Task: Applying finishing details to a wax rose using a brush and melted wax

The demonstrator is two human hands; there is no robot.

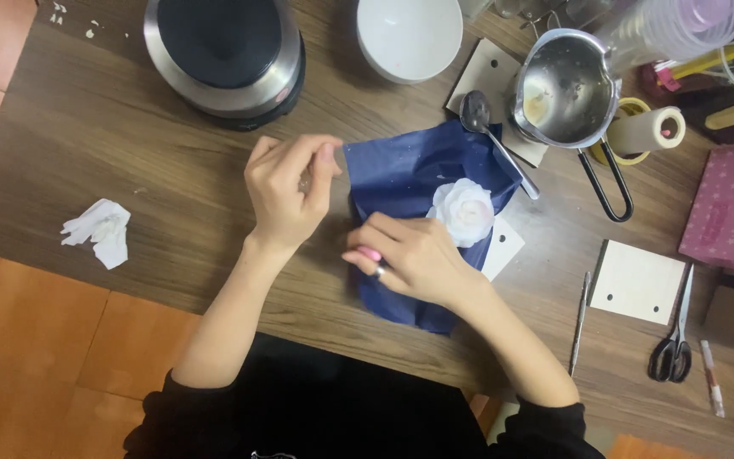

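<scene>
Rose of white wax-like petals on a dark blue sheet of wrapping paper, just right of both hands.

The flower lies on the sheet's right half, touching the right hand, whose fingers press flat and spread on the paper. The left hand pinches the sheet's upper left corner, fingers closed on it. A metal spoon and steel pouring pot stand beyond, on the brown wooden table.

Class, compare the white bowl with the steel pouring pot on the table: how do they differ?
The white bowl is white, matte and handleless; the steel pouring pot is shiny metal with a black loop handle. The bowl sits at the table's far edge; the pot stands nearer the spoon. Both are round and open-topped.
</scene>
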